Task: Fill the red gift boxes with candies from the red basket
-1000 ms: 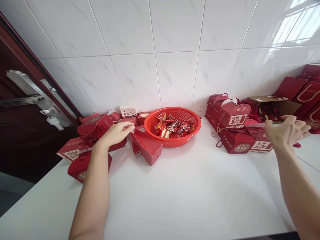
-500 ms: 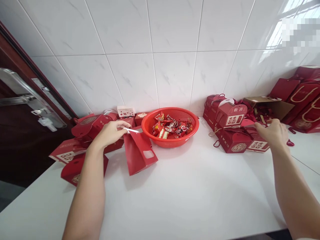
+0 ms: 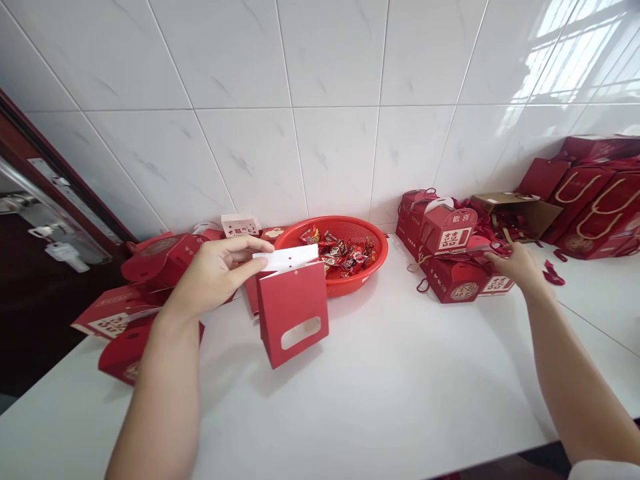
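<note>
Since the last frame my left hand (image 3: 213,277) lifted the flat red box (image 3: 293,310) off the counter (image 3: 380,387), pinching its white top flap, just in front of the red basket (image 3: 345,257). My right hand (image 3: 515,265) dropped onto the pile of red boxes (image 3: 453,257); couldn't tell whether it gripped anything.

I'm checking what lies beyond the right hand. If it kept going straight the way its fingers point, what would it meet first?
Probably the red ribbon pieces at the right hand's fingertips, then the red gift box behind them; depth is unclear from this view.
</note>
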`<state>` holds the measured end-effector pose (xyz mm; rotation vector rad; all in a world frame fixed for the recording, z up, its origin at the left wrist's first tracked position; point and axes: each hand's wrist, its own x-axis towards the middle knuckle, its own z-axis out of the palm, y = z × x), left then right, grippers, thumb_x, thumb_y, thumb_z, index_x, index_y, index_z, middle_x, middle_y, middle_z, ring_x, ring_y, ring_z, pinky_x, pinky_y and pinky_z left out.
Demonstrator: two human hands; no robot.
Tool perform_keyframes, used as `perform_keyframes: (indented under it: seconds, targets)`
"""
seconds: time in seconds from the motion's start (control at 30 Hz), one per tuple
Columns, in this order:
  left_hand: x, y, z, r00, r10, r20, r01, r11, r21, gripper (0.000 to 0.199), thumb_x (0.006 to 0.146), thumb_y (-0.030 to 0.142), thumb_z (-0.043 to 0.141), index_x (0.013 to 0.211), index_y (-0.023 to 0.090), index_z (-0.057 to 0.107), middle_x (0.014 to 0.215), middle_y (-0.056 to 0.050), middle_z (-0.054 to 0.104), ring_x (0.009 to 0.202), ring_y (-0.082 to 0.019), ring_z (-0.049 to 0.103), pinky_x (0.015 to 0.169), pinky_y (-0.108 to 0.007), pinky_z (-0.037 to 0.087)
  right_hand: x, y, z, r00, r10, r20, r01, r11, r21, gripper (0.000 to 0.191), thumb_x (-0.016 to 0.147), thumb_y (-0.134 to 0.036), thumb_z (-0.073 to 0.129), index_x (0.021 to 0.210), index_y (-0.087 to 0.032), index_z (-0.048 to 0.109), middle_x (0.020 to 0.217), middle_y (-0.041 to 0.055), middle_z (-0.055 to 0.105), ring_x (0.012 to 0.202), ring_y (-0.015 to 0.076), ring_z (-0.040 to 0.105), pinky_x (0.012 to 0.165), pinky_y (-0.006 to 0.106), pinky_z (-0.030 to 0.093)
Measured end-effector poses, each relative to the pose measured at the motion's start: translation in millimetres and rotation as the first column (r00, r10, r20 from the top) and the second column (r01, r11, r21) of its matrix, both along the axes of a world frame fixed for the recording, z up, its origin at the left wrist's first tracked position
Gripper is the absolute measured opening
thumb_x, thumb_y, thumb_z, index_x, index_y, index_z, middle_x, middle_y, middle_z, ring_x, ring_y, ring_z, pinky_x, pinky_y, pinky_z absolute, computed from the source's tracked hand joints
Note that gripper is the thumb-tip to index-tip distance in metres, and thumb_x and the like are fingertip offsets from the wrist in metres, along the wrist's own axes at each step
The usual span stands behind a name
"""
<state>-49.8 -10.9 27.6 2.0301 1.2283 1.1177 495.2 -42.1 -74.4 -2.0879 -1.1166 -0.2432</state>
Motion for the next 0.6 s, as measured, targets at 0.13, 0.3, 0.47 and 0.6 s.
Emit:
perform_keyframes:
  seconds: [0.13,0.3,0.47,0.6]
  targets:
    - [24,-4,-12.3,0.995,-0.102,-0.005,0.101,0.988,0.116,0.021,0.081,0.040,0.068,0.085,0.021,0.073,0.091,-0.004,0.075,0.085,-0.024,0.070,0.073,-0.032,0.059,-38,-4,26.7,0.979,-0.200,-0.043,0.199,0.979,-0.036,0.027,0.071,-0.037,0.072,0.080,-0.020,0.052,0.095,0.0230,0.059,0.111,0.0425,0.050,0.089,0.052,0.040]
    - [55,-5,-34.0,0.962,-0.271,-0.027,0.271,0.941,0.203,0.019,0.091,0.032,0.059,0.086,0.020,0.073,0.094,-0.006,0.073,0.089,-0.021,0.068,0.075,-0.031,0.058,-126,-10,60.0,0.859,0.510,-0.043,-0.459,0.806,0.373,0.017,0.082,-0.034,0.063,0.091,-0.021,0.066,0.101,0.0123,0.070,0.095,0.0265,0.065,0.092,0.043,0.050]
    - [71,-7,-49.4,0.930,-0.366,-0.038,0.368,0.922,0.124,0.023,0.093,0.030,0.054,0.091,0.022,0.075,0.099,-0.007,0.073,0.093,-0.021,0.068,0.079,-0.033,0.059,-204,-15,63.3,0.242,0.968,-0.073,-0.962,0.249,0.116,0.021,0.090,-0.042,0.064,0.090,-0.025,0.075,0.120,0.0098,0.070,0.117,0.0282,0.062,0.097,0.042,0.050]
    - [68,-3,-52.5,0.936,-0.343,-0.072,0.339,0.939,-0.062,0.021,0.088,0.036,0.064,0.101,0.023,0.075,0.106,-0.006,0.073,0.094,-0.022,0.068,0.082,-0.034,0.057,-231,-9,51.3,0.134,0.975,-0.179,-0.988,0.145,0.048,0.025,0.091,-0.044,0.063,0.103,-0.025,0.074,0.107,0.0074,0.073,0.102,0.0256,0.065,0.084,0.038,0.053]
